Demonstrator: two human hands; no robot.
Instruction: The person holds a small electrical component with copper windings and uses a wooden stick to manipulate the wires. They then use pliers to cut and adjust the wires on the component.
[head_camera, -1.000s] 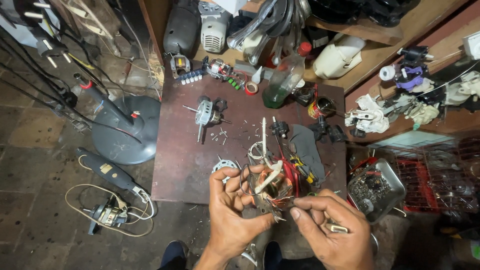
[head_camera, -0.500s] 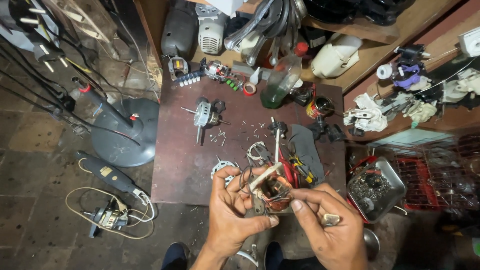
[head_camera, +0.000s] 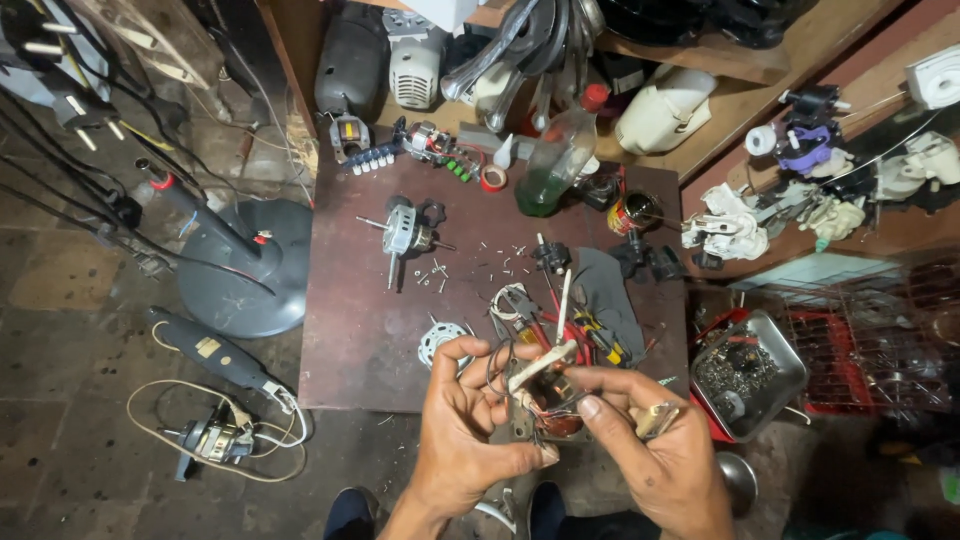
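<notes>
My left hand (head_camera: 462, 430) holds a small motor winding (head_camera: 548, 410) with copper coil and coloured wires, low in the middle of the view. A pale sleeve or tube (head_camera: 540, 365) sticks up from the winding between my fingers. My right hand (head_camera: 655, 450) pinches the winding's wires with thumb and forefinger and also keeps a small metal tool (head_camera: 655, 418) tucked under its fingers. Both hands hover over the near edge of a dark red worktop (head_camera: 360, 340).
On the worktop lie a fan motor (head_camera: 403, 230), a round motor cover (head_camera: 440, 340), scattered screws (head_camera: 470, 262), pliers and screwdrivers (head_camera: 580, 335), a green bottle (head_camera: 555, 160). A metal tray (head_camera: 790, 395) of parts sits right, a grey fan base (head_camera: 245, 270) and cabled tool (head_camera: 215, 352) left.
Both hands have drawn closer together around the winding, and the right hand has moved in from the side to pinch its wires. The view has shifted slightly.
</notes>
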